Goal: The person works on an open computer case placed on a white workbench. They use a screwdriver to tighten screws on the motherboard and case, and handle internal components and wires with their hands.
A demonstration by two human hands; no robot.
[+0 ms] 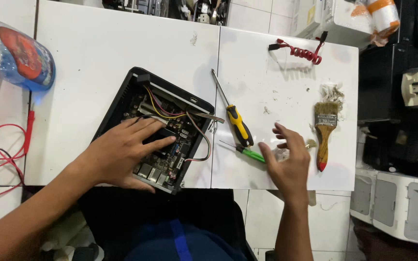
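Left hand (126, 147) lies flat, fingers spread, on the open black case (153, 130) at centre frame. Right hand (289, 162), loosely open, hovers beside the green screwdriver (247, 153). White table (97, 53); printers at right.

A clear plastic bottle (13, 53) lies at the table's far left edge, wrapped in a blue label with a red oval patch in its middle. At the top right, beyond the table's corner, stands a white roll with an orange band (382, 14) around it, partly cut off by the frame. The metal collar of the wooden paintbrush (326, 120) carries a small printed mark, too small to make out.
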